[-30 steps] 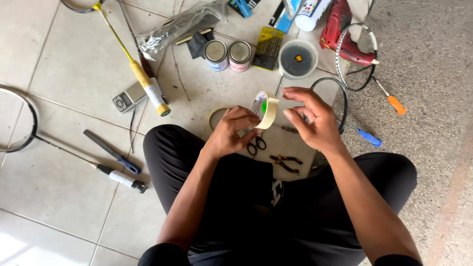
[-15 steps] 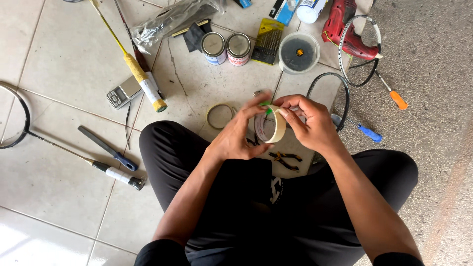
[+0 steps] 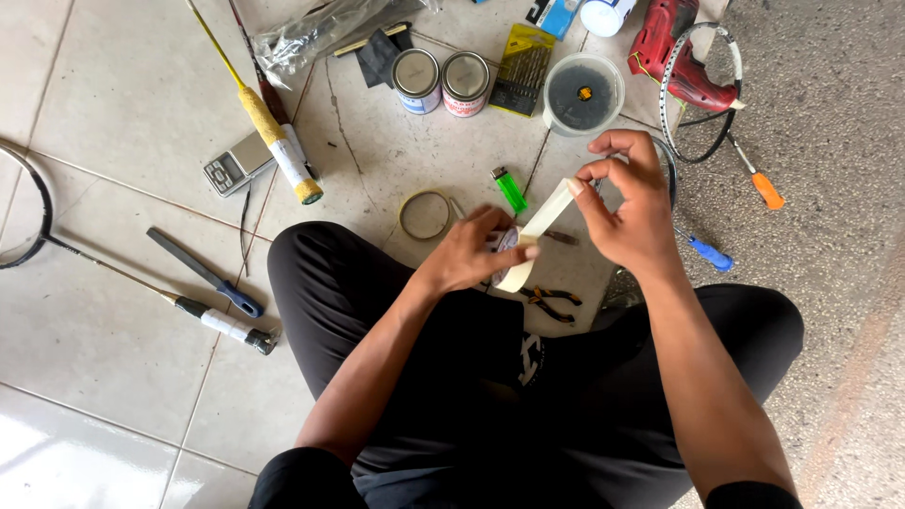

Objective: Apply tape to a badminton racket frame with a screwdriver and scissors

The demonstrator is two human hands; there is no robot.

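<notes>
Between the hands a strip of tape [image 3: 545,226] runs taut: the left hand [image 3: 471,253] grips the roll [image 3: 514,264], the right hand [image 3: 630,203] pinches the free end; lighter [image 3: 510,189] just beyond them.

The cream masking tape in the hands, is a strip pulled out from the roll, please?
Pulled out: a cream masking tape strip stretches from the roll in the left hand to the right hand fingertips.

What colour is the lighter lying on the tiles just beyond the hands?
Bright green. The lighter shows clearly in the head view, beside the spare tape ring.
</notes>
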